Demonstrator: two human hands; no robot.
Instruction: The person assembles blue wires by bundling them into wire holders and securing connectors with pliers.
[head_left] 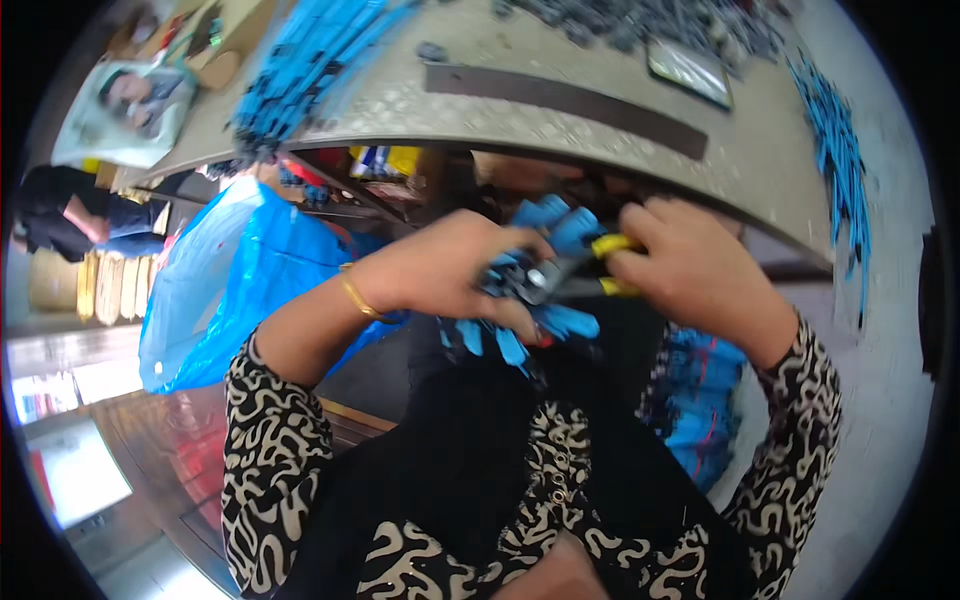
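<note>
My left hand (470, 265) is closed round a bundle of blue strips (565, 228) with dark ends; the strips fan out on both sides of the fingers. In my right hand (690, 260) are the yellow handles of a pair of pliers (572, 280), whether for cutting or gripping I cannot make out. The metal head of the pliers reaches into the bundle, close to my left fingers. Motion blur hides exactly what the jaws touch. Both hands are above my lap, just in front of the table edge.
On the table (390, 120) lie a heap of blue strips (315, 70), a dark flat bar (560, 105), a phone-like slab (690, 72) and grey small parts (640, 25). A blue plastic bag (250, 280) hangs at left. Tied blue bundles (705, 400) stand at right. Another person (85, 215) is far left.
</note>
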